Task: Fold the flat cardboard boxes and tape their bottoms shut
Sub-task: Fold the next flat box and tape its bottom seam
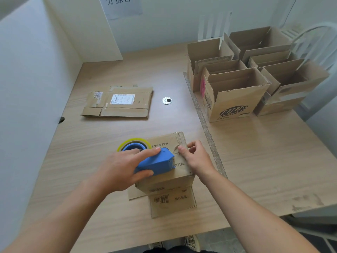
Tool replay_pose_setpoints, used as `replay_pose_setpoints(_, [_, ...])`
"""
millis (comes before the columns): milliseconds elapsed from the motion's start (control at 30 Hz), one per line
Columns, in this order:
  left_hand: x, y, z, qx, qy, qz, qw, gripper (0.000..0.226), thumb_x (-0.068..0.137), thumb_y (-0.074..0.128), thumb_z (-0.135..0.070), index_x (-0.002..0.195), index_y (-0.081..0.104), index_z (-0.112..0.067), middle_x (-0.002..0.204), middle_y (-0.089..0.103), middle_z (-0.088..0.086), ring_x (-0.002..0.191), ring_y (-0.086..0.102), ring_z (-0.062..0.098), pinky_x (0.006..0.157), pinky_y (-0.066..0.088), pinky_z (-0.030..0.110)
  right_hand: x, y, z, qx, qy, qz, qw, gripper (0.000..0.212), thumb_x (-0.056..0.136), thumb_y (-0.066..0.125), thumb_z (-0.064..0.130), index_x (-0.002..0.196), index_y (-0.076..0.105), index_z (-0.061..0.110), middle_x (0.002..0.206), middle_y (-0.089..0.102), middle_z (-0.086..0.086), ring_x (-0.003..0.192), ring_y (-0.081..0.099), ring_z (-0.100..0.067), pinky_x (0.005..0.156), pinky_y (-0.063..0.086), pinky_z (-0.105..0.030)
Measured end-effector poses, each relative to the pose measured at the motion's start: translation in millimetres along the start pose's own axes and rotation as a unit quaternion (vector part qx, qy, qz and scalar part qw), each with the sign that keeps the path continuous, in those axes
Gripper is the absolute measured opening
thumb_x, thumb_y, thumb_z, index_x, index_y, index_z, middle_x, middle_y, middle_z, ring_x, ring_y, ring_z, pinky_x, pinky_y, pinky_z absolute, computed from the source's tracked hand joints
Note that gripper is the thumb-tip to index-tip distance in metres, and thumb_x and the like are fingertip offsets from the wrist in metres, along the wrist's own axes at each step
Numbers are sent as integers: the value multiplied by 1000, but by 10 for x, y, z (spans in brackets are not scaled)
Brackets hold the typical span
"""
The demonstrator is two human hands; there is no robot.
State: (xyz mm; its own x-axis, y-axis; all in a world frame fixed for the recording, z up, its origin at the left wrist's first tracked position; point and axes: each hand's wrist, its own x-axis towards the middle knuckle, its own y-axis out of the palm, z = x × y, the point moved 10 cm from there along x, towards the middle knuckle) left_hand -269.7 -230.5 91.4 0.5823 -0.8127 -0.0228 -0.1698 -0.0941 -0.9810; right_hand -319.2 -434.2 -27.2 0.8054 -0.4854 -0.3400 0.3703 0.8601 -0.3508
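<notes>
**Taping a box bottom, front-centre of table**

Brown cardboard box stands at front-centre of the light wood-grain table, closed face up w/ printed digits on it. Two of its flaps w/ barcodes lie splayed flat on table toward the person. Its inside can't be seen.

Blue plastic tape dispenser lies on box top, nose pointing right. Yellowish roll of clear tape sits at its left end, left of the visible box top. Wrinkled tape end lies on box top just right of dispenser nose.

Left grip is closed round dispenser body: thumb on near side, index finger stretched along the top. Right grip has its thumb tip on the wrinkled tape end & other fingers curled in tight, pinching it at box's right top edge.

Flattened brown cardboard box w/ white shipping label lies flat on table, far side, left of centre, well apart from the box. Round metal cable grommet is btwn it & the boxes at right.

Far right is a cluster of erected brown cardboard boxes, tops open, flaps standing. Several are nested in one another, and their interiors show only cardboard. The front one has a black logo & a pink label on its left side.

Grey strip runs along table just left of cluster. White chair stands behind it. Paper sign hangs on back wall.
</notes>
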Motion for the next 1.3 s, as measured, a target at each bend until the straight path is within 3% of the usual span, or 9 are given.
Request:
replay_pose_setpoints(133, [51, -117, 39, 11, -4, 31, 999, 66, 79, 26, -72, 144, 22, -60, 109, 65, -15, 87, 60, 14, 66, 44, 27, 19, -39, -18, -18, -6, -14, 1000, 34, 87, 66, 54, 95, 50, 25, 95, 60, 2, 87, 61, -15, 66, 46, -29])
replay_pose_setpoints(267, [10, -258, 364, 1, -46, 77, 996, 66, 77, 34, -70, 142, 32, -59, 106, 67, -15, 81, 53, 8, 65, 37, 20, 29, -31, -35, -7, -3, -11, 1000, 35, 88, 66, 52, 97, 52, 22, 93, 63, 0, 89, 65, -21, 74, 52, -36])
replay_pose_setpoints(367, [-54, -232, 600, -71, -87, 148, 983, 63, 76, 42, -67, 137, 37, -61, 104, 65, -16, 88, 58, 5, 73, 47, 23, 4, -13, -2, -5, -8, -10, 1000, 34, 90, 65, 50, 110, 56, 24, 101, 69, 2, 95, 66, -20, 89, 53, -43])
replay_pose_setpoints(500, [-190, -191, 873, -201, -124, 197, 951, 52, 74, 53, -58, 126, 50, -60, 109, 67, -22, 96, 63, 1, 87, 51, 31, -75, -75, 66, -47, -19, -31, 998, 49, 93, 61, 50, 134, 58, 25, 108, 67, 8, 105, 62, -17, 91, 47, -33])
replay_pose_setpoints(833, [-413, 11, 1432, -329, -126, 265, 898, 39, 78, 61, -49, 117, 64, -52, 111, 71, -16, 100, 67, 6, 97, 47, 37, -139, -22, 93, -19, 15, -22, 999, 14, 98, 57, 40, 104, 69, 45, 102, 70, 19, 100, 65, -9, 89, 53, -34])
replay_pose_setpoints(1067, [-417, 478, 1541, -361, -140, 280, 879, 39, 77, 60, -49, 115, 68, -44, 106, 72, -14, 97, 69, 10, 99, 48, 42, -208, -78, 252, -138, 23, -110, 984, 44, 96, 60, 39, 137, 56, 22, 129, 60, -5, 119, 56, -25, 102, 45, -41])
replay_pose_setpoints(1167, [-368, 632, 1498, -364, -133, 272, 881, 31, 75, 59, -53, 105, 65, -59, 103, 70, -23, 93, 66, 0, 91, 47, 31, -528, -51, 722, -311, -97, -236, 916, 35, 92, 67, 30, 124, 62, 16, 122, 53, -9, 110, 50, -32, 91, 46, -44])
replay_pose_setpoints(1233, [-329, 692, 1477, -371, -128, 262, 882, 29, 75, 59, -54, 102, 63, -63, 102, 69, -26, 92, 65, -3, 87, 46, 28, -733, 316, 1033, -372, -232, -199, 876, 23, 90, 69, 23, 111, 69, 14, 111, 61, -6, 102, 54, -30, 85, 49, -46])
replay_pose_setpoints(1300, [-313, 744, 1464, -378, -121, 254, 882, 30, 75, 58, -54, 104, 65, -59, 102, 70, -25, 92, 65, -2, 86, 47, 29, -858, 713, 1047, -407, -280, -99, 864, 25, 94, 63, 30, 110, 71, 13, 110, 65, -3, 102, 58, -28, 87, 49, -44])
